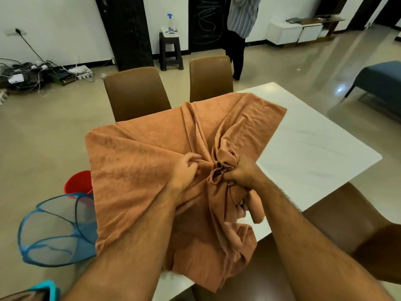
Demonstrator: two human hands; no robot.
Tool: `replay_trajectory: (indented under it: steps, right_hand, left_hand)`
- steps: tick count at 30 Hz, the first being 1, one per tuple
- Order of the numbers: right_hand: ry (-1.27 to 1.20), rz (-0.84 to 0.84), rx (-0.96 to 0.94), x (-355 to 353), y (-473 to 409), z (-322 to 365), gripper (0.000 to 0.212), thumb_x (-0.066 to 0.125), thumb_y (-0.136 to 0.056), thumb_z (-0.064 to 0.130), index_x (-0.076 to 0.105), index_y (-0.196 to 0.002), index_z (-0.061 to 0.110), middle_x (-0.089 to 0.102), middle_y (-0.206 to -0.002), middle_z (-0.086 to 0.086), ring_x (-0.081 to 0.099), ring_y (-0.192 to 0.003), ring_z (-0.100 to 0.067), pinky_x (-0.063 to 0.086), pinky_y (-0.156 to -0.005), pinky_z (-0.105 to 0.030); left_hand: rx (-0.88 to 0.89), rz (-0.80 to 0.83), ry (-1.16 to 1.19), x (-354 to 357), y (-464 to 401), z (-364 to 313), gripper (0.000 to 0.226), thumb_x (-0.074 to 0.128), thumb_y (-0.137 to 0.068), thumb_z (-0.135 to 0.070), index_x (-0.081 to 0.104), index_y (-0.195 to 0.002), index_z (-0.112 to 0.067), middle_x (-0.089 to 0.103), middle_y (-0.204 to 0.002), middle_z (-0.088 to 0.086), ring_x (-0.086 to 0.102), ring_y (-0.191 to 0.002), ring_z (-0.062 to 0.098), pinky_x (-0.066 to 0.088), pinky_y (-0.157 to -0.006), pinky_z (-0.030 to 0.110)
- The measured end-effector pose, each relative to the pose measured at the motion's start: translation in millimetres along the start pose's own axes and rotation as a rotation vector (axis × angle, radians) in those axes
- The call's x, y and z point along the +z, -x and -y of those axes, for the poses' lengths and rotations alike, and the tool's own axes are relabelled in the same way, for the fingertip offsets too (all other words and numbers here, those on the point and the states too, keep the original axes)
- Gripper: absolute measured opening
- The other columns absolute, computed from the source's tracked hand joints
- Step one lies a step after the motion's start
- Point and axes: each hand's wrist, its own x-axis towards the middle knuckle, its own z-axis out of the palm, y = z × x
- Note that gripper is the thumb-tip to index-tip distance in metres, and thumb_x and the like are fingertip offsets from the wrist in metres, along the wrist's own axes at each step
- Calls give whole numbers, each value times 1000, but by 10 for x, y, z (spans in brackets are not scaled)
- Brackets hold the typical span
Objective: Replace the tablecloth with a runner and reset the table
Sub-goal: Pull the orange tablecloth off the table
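Cloth (138, 161) half-gathered on white bench (314, 144). Right hand (243, 171) fingers fisted round bunched cloth; left hand (185, 170) fingers pinching a fold just beside it.

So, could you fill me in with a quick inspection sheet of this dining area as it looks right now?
Surface: white table, right part bare, left part under cloth.
Job's things: orange tablecloth, bunched toward the middle, hanging over the near edge. Runner: nothing seen.
Clutter: blue mesh hamper and red bucket on the floor at left.
Grippers: left hand pinches a fold; right hand grips the gathered bunch.
Cables: tangle of cords by the far wall, one plugged in.
Surroundings: brown chairs; stool with spray bottle; a person standing behind.
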Motion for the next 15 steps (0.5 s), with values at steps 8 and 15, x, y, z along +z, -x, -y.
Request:
replay_trajectory:
  steps: [8, 15]
  right_hand:
    - [-12, 106, -74, -132, 6, -23, 37, 78, -53, 38, 68, -87, 27, 71, -87, 2, 66, -84, -17, 56, -83, -42]
    - [-57, 154, -86, 64, -71, 99, 65, 82, -49, 38, 62, -111, 31, 70, -95, 6, 65, -90, -11, 55, -85, -36]
  left_hand:
    - [-38, -16, -594, -272, -42, 471, 31, 58, -88, -14, 69, -116, -20, 69, -118, 8, 62, -109, 28, 47, -94, 33]
    - [71, -15, -180, 106, -23, -156, 20, 65, -87, -15, 75, -104, -14, 75, -98, 4, 69, -92, 18, 52, -82, 30]
